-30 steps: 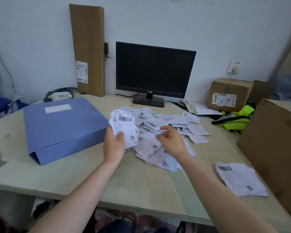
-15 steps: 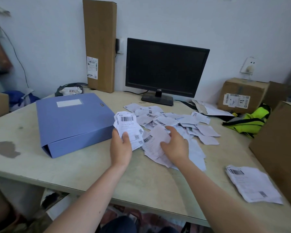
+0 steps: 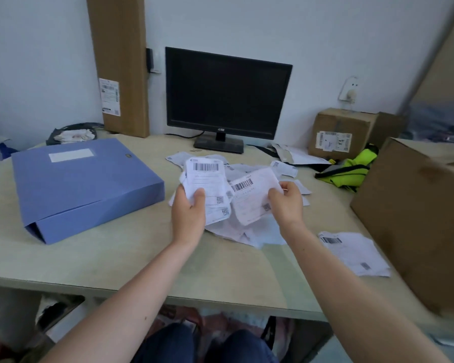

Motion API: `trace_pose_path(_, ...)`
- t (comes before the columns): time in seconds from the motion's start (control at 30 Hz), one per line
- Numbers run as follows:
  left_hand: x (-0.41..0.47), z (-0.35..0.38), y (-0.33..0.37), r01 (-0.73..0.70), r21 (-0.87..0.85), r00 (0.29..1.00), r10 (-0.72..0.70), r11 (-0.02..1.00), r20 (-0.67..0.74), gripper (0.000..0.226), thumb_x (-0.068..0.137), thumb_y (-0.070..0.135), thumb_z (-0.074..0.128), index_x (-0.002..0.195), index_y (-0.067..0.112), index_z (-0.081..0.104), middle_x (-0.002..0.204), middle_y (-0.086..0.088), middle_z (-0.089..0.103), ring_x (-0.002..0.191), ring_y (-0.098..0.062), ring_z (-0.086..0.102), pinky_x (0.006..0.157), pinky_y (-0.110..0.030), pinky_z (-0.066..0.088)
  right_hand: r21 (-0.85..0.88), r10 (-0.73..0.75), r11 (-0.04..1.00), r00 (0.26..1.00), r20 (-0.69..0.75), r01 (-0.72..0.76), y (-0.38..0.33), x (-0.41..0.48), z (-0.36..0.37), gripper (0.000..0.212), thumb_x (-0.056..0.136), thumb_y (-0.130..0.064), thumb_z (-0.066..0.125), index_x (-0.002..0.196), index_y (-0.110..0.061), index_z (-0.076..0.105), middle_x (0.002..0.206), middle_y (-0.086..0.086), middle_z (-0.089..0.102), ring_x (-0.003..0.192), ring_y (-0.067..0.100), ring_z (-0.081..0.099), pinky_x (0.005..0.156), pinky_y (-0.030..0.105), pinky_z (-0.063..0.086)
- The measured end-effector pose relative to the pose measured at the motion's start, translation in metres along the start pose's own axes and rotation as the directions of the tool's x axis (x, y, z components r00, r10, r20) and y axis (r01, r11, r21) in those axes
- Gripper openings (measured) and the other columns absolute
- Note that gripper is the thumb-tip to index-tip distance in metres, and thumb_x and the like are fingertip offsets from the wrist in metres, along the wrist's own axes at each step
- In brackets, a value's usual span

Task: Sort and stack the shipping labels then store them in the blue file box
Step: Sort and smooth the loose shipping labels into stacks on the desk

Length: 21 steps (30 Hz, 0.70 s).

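Note:
My left hand [image 3: 188, 214] grips a small stack of white shipping labels [image 3: 207, 182], held upright with a barcode on the top sheet. My right hand [image 3: 286, 203] pinches a single label [image 3: 249, 196] by its right edge, lifted off the table just right of the stack. Beneath both hands lies a loose pile of labels [image 3: 247, 233], partly hidden by them. The blue file box [image 3: 81, 184] lies flat and closed on the table to the left of my hands. Another label sheet [image 3: 354, 251] lies apart near the front right.
A black monitor [image 3: 227, 96] stands behind the pile. A tall cardboard box [image 3: 118, 61] leans on the wall at the left. A large brown carton [image 3: 417, 221] fills the right side, with a smaller labelled carton [image 3: 341, 132] and a neon yellow vest [image 3: 349, 169] behind it.
My right hand picked one label from the pile and raised it beside the stack. My left hand lifted its stack a little higher. The camera moved closer and tilted.

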<state>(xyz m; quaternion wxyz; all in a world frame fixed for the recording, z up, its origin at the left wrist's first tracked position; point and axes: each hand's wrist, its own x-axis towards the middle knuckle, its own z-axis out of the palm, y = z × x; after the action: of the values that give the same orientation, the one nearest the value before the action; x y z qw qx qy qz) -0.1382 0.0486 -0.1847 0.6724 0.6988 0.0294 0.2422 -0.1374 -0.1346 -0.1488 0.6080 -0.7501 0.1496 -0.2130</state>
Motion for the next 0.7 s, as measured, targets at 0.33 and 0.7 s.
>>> trace_pose_path(0.33,-0.066,0.084,0.016,0.011,-0.003,0.958,-0.01,1.0,0.287,0.023,0.095,0.022,0.05,0.116,0.015,0.057,0.113,0.006,0.066,0.103,-0.014,0.061,0.087,-0.03,0.047,-0.354,-0.058,0.934,0.965,-0.258,-0.038,0.025,-0.009,-0.128,0.028,0.085,-0.02,0.051,0.113,-0.019,0.054,0.104,0.002,0.063,0.096,0.027,0.06,0.083,0.041,0.049)
trace_pose_path(0.7,-0.075,0.079,0.017,0.06,0.022,0.935,-0.064,0.998,0.35,0.022,0.094,0.023,0.053,0.115,0.016,0.057,0.11,0.007,0.066,0.102,-0.013,0.061,0.088,-0.032,0.048,-0.843,-0.302,0.53,0.95,-0.082,0.095,0.051,-0.019,-0.148,0.056,0.08,-0.02,0.06,0.135,-0.021,0.046,0.137,0.003,0.045,0.129,0.025,0.036,0.102,0.038,0.029)
